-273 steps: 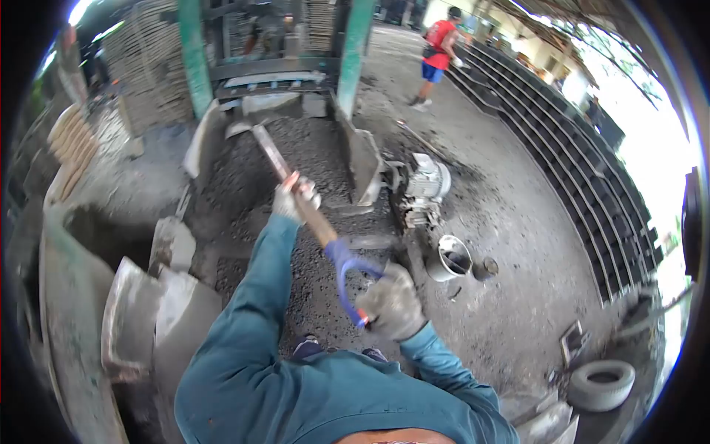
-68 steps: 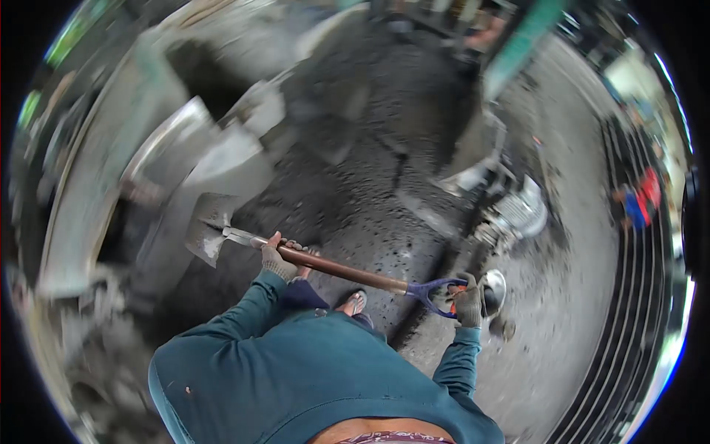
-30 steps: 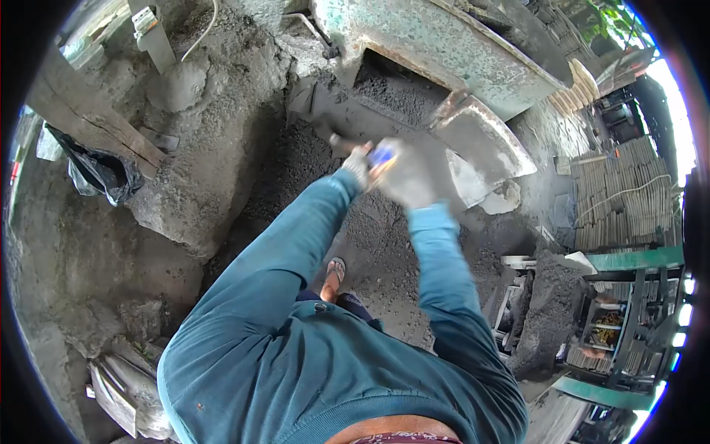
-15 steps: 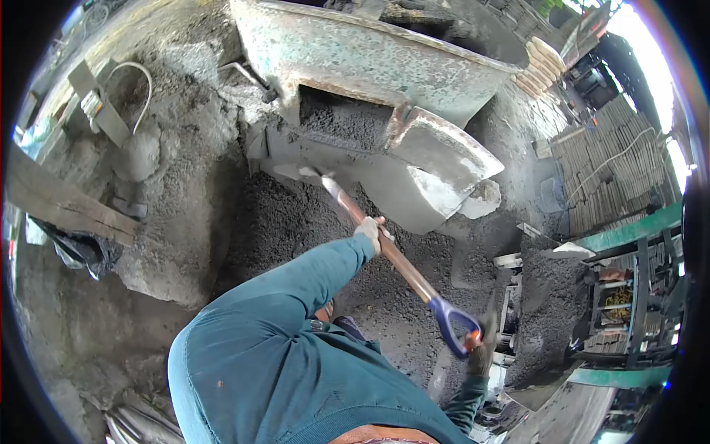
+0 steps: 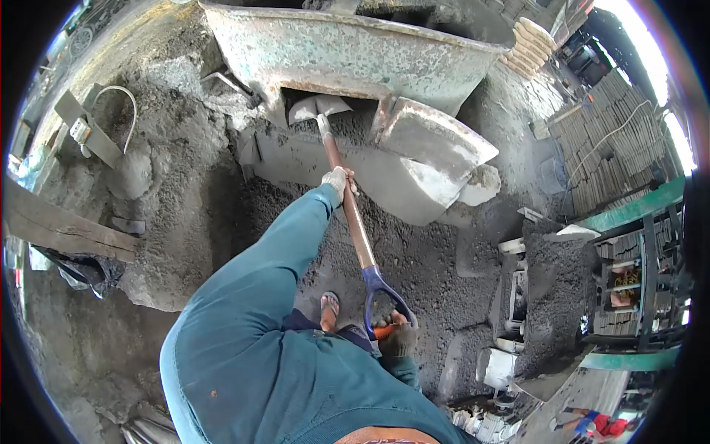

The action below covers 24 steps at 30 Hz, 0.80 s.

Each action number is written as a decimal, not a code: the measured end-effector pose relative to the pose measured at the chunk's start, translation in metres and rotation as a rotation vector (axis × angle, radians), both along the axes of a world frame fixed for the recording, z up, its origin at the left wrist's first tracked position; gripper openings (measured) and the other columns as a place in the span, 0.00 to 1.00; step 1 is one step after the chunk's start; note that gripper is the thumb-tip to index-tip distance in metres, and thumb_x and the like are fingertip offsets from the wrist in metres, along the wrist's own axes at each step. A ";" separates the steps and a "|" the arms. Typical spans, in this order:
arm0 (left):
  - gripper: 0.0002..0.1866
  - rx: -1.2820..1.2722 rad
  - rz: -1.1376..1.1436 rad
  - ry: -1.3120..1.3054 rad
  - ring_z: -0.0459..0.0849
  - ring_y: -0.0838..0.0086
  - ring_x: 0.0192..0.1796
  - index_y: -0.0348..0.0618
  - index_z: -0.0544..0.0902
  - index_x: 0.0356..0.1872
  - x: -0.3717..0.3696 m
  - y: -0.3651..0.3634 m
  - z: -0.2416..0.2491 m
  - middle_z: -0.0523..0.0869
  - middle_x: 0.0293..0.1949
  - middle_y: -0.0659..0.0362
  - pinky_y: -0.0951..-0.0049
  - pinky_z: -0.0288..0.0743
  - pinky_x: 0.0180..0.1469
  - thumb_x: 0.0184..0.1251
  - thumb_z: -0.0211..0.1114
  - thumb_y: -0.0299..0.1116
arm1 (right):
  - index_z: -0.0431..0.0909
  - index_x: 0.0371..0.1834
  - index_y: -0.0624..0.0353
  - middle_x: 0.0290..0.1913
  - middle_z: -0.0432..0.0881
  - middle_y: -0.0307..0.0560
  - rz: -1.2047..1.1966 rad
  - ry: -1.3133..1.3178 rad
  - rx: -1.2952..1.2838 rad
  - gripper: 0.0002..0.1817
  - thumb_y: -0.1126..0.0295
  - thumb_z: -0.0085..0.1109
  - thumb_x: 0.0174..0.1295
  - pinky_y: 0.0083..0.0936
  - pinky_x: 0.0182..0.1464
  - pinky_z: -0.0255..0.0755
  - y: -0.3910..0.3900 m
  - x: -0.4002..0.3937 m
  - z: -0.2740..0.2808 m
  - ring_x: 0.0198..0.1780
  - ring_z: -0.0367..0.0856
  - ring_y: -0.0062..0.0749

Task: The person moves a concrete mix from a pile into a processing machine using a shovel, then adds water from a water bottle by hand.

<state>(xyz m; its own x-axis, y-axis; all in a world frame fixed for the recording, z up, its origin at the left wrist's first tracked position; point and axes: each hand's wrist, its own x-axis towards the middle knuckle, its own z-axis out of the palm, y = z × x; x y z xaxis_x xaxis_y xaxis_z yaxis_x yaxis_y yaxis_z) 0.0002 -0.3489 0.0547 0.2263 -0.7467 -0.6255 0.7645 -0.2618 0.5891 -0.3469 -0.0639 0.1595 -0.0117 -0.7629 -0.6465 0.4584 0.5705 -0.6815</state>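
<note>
A shovel (image 5: 359, 229) with a worn brown shaft and a blue D-shaped handle slants across the middle of the view. My left hand (image 5: 339, 183), in a pale dusty glove, is wrapped round the upper shaft. My right hand (image 5: 399, 333) grips the orange-marked end of the D-handle, close to my body. The shovel's grey blade (image 5: 318, 109) is at the opening low in the side of a rusty, pale-green metal trough (image 5: 355, 55). Dark, damp gritty material lies in the opening around the blade.
A metal chute or flap (image 5: 436, 137) juts from the trough, beside a pale stone block (image 5: 481, 186). Dark loose material covers the floor. At right stands a green-framed machine (image 5: 632, 361); another person (image 5: 603, 423) is at lower right. A wooden beam (image 5: 66, 222) is at left.
The shovel blade has gone up and forward from the ledge below to the trough's opening. Both hands have moved left with it, the right hand drawing nearer my body.
</note>
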 end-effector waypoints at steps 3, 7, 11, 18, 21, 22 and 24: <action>0.15 -0.019 0.028 -0.012 0.73 0.57 0.15 0.43 0.74 0.28 -0.039 0.040 0.002 0.71 0.18 0.54 0.50 0.75 0.19 0.75 0.48 0.38 | 0.71 0.34 0.58 0.26 0.72 0.42 -0.028 0.080 0.002 0.03 0.73 0.53 0.62 0.40 0.31 0.74 0.021 -0.012 0.010 0.26 0.74 0.37; 0.12 0.185 0.042 0.013 0.73 0.58 0.14 0.45 0.75 0.30 -0.095 0.099 -0.016 0.73 0.19 0.55 0.54 0.73 0.16 0.74 0.50 0.36 | 0.69 0.29 0.53 0.25 0.69 0.41 0.007 0.048 0.160 0.06 0.68 0.52 0.62 0.41 0.29 0.71 0.072 -0.108 -0.049 0.25 0.71 0.39; 0.10 0.257 -0.039 0.006 0.74 0.59 0.15 0.44 0.75 0.29 -0.116 0.123 0.005 0.73 0.20 0.56 0.53 0.75 0.17 0.72 0.54 0.34 | 0.61 0.21 0.44 0.23 0.64 0.38 -0.199 -0.109 0.185 0.12 0.66 0.53 0.60 0.39 0.27 0.63 0.100 -0.096 -0.019 0.23 0.62 0.35; 0.09 0.111 -0.118 -0.108 0.78 0.59 0.16 0.41 0.75 0.29 -0.104 0.068 0.005 0.73 0.18 0.54 0.53 0.76 0.16 0.71 0.54 0.31 | 0.66 0.24 0.49 0.22 0.66 0.38 -0.310 -0.152 0.315 0.07 0.70 0.53 0.58 0.39 0.29 0.65 0.067 -0.037 -0.021 0.23 0.65 0.36; 0.08 0.272 -0.116 -0.225 0.77 0.59 0.13 0.40 0.75 0.30 -0.141 0.101 0.010 0.74 0.19 0.52 0.52 0.73 0.13 0.71 0.57 0.31 | 0.69 0.26 0.50 0.23 0.68 0.38 -0.248 -0.272 0.289 0.06 0.69 0.52 0.62 0.40 0.31 0.69 0.110 -0.109 -0.058 0.24 0.69 0.37; 0.08 0.295 -0.074 -0.182 0.78 0.57 0.12 0.37 0.73 0.35 -0.159 0.118 -0.011 0.75 0.21 0.52 0.51 0.73 0.11 0.67 0.62 0.30 | 0.70 0.27 0.51 0.23 0.69 0.38 -0.250 -0.386 0.314 0.06 0.68 0.52 0.62 0.40 0.32 0.70 0.133 -0.146 -0.085 0.24 0.70 0.38; 0.07 0.324 -0.133 -0.119 0.77 0.57 0.12 0.37 0.73 0.37 -0.184 0.155 -0.009 0.76 0.23 0.51 0.54 0.74 0.12 0.65 0.62 0.27 | 0.71 0.27 0.49 0.23 0.69 0.37 -0.059 -0.115 0.278 0.12 0.57 0.58 0.63 0.41 0.33 0.71 0.156 -0.199 -0.103 0.25 0.70 0.37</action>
